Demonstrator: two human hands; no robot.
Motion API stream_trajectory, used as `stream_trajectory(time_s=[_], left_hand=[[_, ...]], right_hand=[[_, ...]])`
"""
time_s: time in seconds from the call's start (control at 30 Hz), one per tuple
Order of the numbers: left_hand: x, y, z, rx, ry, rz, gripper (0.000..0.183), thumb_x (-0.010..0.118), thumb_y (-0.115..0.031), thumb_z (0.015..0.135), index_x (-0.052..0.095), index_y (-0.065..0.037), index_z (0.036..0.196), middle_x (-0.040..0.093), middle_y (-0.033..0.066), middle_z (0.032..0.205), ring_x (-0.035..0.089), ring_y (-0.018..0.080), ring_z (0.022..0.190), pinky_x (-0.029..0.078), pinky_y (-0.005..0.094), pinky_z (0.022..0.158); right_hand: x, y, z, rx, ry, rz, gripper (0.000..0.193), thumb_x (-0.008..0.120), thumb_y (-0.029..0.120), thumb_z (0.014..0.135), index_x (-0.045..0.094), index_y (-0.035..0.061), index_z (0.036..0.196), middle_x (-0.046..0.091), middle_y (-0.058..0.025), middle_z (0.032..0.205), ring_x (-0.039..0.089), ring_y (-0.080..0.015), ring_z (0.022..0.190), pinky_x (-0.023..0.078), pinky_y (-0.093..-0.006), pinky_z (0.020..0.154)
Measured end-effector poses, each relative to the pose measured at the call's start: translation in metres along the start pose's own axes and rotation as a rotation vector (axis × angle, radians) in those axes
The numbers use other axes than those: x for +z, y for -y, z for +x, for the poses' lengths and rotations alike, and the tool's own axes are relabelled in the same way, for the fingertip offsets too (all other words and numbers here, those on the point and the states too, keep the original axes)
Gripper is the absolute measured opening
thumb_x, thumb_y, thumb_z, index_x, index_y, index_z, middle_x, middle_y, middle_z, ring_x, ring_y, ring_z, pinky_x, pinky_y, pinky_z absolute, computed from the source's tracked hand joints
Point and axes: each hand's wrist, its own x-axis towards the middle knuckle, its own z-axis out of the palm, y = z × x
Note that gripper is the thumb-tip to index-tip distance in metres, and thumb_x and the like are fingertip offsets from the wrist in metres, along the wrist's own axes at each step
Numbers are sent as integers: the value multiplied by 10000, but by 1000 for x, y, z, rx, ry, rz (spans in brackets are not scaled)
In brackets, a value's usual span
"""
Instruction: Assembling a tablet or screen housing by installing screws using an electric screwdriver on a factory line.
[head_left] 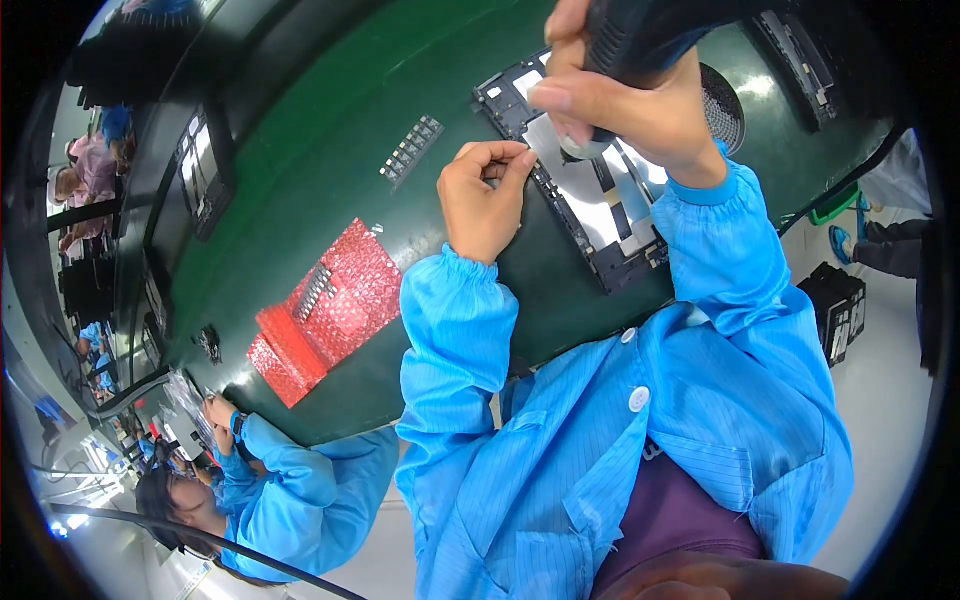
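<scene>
A black electric screwdriver [640, 40] with a ridged body is gripped in my right hand [650, 115], over a flat black device frame [612, 272] with silver metal plates. The tool's tip is hard to make out near a rounded grey end under my fingers. My left hand [484, 200] is closed in a pinch at the left edge of this frame, thumb against forefinger. Whatever lies between those fingertips is too small or hidden to name. Left of that hand lies a strip of small metal parts [411, 152] on the green tabletop [330, 130].
Red bubble wrap [365, 275] with another strip of parts lies to the left. A round dish [722, 108] of small pieces stands beyond my right wrist. More black frames sit at the far right [800, 70] and left [205, 175]. A co-worker [300, 500] sits at lower left.
</scene>
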Motion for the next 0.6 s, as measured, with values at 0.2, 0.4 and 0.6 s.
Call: stream_trajectory(time_s=[0.2,0.4,0.6], left_hand=[[4,1,6,45,10,-2,103,708,-35,731,673,25,806,629,78,759,595,118,653,483,248,610],[-2,3,11,-6,94,-30,173,705,-15,732,632,59,870,639,84,767,618,129,646,493,240,562],[-16,-8,22,-304,202,-166,259,664,25,758,523,57,973,646,109,748,644,163,604,488,210,436]], right_hand=[[-11,-37,28,-765,404,-174,337,747,-20,713,510,-26,954,562,-39,662,533,-63,594,406,-205,535],[-5,-43,28,-732,403,-169,328,750,-14,712,521,-24,947,561,-37,657,537,-66,599,409,-207,535],[17,-29,6,-2,58,-98,331,796,57,679,566,-11,907,575,-12,679,536,-60,626,417,-212,562]])
